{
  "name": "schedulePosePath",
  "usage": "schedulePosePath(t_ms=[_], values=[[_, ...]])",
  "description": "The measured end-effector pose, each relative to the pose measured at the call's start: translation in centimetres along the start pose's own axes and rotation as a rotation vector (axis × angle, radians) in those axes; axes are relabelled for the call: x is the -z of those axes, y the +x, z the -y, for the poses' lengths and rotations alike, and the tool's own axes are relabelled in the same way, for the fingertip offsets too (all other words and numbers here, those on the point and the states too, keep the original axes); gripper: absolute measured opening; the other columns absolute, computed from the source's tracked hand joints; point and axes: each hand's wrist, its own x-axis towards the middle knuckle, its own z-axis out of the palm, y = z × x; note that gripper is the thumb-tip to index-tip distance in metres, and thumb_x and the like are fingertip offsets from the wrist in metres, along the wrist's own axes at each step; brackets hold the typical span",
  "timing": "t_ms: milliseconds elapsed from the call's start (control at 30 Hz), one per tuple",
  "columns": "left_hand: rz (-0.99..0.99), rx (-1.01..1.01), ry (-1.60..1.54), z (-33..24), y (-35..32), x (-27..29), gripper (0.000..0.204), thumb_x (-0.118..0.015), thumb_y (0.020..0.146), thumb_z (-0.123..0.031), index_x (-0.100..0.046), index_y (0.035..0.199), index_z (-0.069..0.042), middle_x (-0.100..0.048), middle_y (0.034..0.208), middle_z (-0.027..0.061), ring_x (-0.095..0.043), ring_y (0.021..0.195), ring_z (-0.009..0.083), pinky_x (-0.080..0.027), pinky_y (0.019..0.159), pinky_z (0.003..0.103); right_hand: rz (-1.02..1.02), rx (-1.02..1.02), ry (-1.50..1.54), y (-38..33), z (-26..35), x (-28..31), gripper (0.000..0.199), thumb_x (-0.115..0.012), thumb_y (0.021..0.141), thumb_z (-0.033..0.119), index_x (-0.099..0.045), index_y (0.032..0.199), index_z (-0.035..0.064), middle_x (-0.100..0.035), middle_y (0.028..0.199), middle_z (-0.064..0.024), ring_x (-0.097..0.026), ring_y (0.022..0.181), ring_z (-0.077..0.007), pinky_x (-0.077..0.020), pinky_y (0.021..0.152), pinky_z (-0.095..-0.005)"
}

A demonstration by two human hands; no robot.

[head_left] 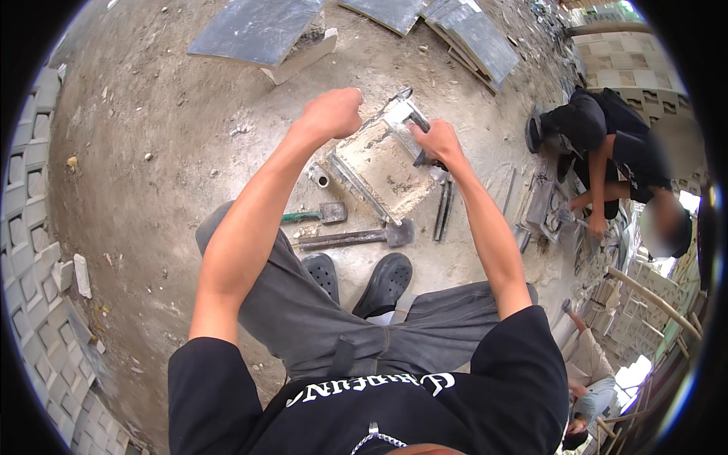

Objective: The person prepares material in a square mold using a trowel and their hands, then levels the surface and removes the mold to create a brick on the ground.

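Note:
In front of my feet lies a square metal mould (356, 182), turned at an angle and filled with pale, crumbly material (390, 171). My left hand (334, 115) is a closed fist above its far left corner; what its fingers hold, if anything, is hidden. My right hand (438, 142) is closed around a dark handle (416, 117) at the mould's far right side. Whether that handle is fixed to the mould I cannot tell. A short pipe (320, 177) lies beside the left edge. Nearer me are a green-handled hammer (332, 213) and a sledgehammer (398, 233).
Dark bars (444, 212) lie right of the mould. Dark slabs (258, 30) and a stack of boards (478, 42) stand farther off. Patterned blocks (30, 227) line the left. A co-worker (607, 152) crouches at right over another mould (542, 201); another person (591, 371) is lower right.

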Motion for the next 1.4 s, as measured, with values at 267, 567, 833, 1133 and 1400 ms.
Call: schedulePosePath(t_ms=[267,567,833,1133,1400], values=[[0.005,-0.046,-0.008,-0.2,0.3,-0.4,0.038,-0.045,0.086,-0.006,-0.062,0.119,-0.001,-0.065,0.118,0.0224,-0.06,0.114,0.0368,-0.046,0.099,0.043,0.005,-0.022,-0.115,1.3,-2.0,-1.9,0.052,-0.064,0.084,0.047,-0.071,0.091,-0.0041,-0.069,0.09,-0.0285,-0.068,0.088,-0.0432,-0.0531,0.082,-0.0461],[0.0,-0.069,0.008,1.2,2.7,-1.1,0.035,-0.046,0.086,-0.006,-0.064,0.116,0.0,-0.064,0.119,0.0225,-0.06,0.114,0.0366,-0.046,0.098,0.043,-0.074,0.024,-0.111,1.9,-3.6,-2.7,0.054,-0.066,0.083,0.048,-0.07,0.084,-0.0058,-0.065,0.073,-0.029,-0.067,0.073,-0.0421,-0.0522,0.07,-0.0461],[-0.013,-0.066,0.016,0.5,1.5,-1.8,0.036,-0.046,0.087,-0.008,-0.063,0.117,0.001,-0.065,0.118,0.0222,-0.06,0.114,0.037,-0.046,0.098,0.043,-0.016,-0.067,-0.078,-1.1,-4.2,-0.8,0.054,-0.062,0.086,0.051,-0.072,0.087,-0.0014,-0.069,0.083,-0.0265,-0.069,0.084,-0.0402,-0.0537,0.078,-0.0459],[-0.009,-0.1,0.049,0.3,1.5,-1.7,0.036,-0.046,0.088,-0.01,-0.061,0.12,0.001,-0.065,0.119,0.0216,-0.06,0.115,0.0348,-0.045,0.1,0.042,-0.087,-0.074,0.061,-2.9,-2.8,-1.4,0.054,-0.061,0.088,0.049,-0.072,0.089,-0.0035,-0.069,0.089,-0.0286,-0.068,0.088,-0.0438,-0.0525,0.08,-0.0487],[0.01,-0.143,0.039,-0.4,2.5,-1.9,0.037,-0.049,0.088,-0.011,-0.061,0.122,0.001,-0.064,0.121,0.0218,-0.059,0.118,0.0338,-0.044,0.102,0.041,-0.081,-0.083,-0.017,-2.5,-2.0,-3.0,0.056,-0.063,0.085,0.051,-0.071,0.092,-0.0044,-0.067,0.089,-0.0317,-0.067,0.087,-0.0467,-0.0525,0.081,-0.0493]])
